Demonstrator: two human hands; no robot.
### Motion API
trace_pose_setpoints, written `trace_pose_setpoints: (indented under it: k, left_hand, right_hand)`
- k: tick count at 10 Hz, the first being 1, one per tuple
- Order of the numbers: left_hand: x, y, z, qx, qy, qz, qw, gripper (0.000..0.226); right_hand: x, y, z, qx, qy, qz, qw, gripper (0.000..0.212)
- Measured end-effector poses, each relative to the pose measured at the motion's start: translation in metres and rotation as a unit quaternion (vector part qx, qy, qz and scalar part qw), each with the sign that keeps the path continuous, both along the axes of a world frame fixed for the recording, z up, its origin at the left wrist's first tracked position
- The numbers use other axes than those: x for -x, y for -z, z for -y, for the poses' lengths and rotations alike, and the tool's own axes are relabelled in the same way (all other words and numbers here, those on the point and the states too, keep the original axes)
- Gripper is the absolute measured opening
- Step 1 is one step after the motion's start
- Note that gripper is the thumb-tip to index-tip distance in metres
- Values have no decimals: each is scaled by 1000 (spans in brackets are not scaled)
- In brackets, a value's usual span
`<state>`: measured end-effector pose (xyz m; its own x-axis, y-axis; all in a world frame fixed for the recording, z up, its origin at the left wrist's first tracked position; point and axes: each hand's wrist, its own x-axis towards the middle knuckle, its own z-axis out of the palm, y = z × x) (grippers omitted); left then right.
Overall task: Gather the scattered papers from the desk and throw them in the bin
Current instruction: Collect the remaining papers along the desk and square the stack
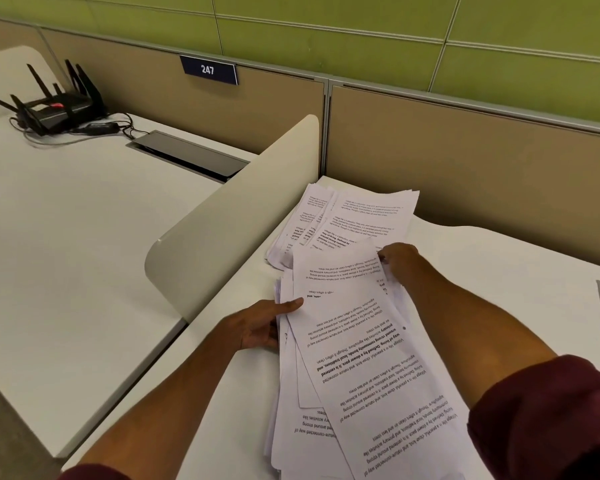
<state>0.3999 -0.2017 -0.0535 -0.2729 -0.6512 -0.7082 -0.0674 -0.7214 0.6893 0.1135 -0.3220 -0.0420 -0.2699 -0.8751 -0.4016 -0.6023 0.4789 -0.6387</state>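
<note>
1. Far to the left of the left hand, a black router with upright antennas sits among its cables.
2. A cream, round-cornered divider panel stands just left of that hand and beyond it.
3. The left hand pinches the left edge of a loose stack of white printed sheets, with the thumb on top and the fingers tucked beneath.
4. The stack lies between the two hands on the white desk top. Its sheets are fanned and skewed, and carry short black paragraphs with a few bold lines.
5. Beyond both hands, a second untidy pile of white printed pages lies beside the divider, its near edge under the stack's top sheet.
6. The right hand grips the top sheet's far right edge with curled fingers. The fingertips are hidden, so it probably holds several sheets.
7. A maroon sleeve covers the right upper arm.
</note>
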Motion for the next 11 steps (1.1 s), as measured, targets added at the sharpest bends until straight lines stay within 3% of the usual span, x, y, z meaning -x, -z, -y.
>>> trace_pose_setpoints:
  k: [2, 4, 6, 7, 8, 9, 11]
  left_hand:
    - [-1, 0, 1, -7, -2, -3, 1000, 58]
    - [0, 0, 1, -10, -6, 1, 1000, 54]
    - [2, -3, 0, -15, -11, -2, 1000, 50]
    - [2, -3, -1, -15, -13, -1, 1000, 52]
    - [1, -4, -2, -14, -13, -3, 1000, 52]
    - [1, -6, -3, -12, -16, 0, 1000, 52]
    - [1, -4, -3, -13, -20, 1, 1000, 50]
  right_hand:
    - [-4, -10, -2, -27, -22, 82, 996, 42]
    - [-17, -20, 7, -93, 4, 51, 994, 35]
    - [-13, -18, 15, -66, 20, 144, 987, 26]
    - [-16, -20, 13, -57, 3, 156, 986, 19]
    - [-15, -15, 12, -79, -25, 110, 990, 18]
    - [-14, -11, 14, -78, -10, 167, 983, 29]
    - [-14, 8, 29, -103, 53, 156, 981, 14]
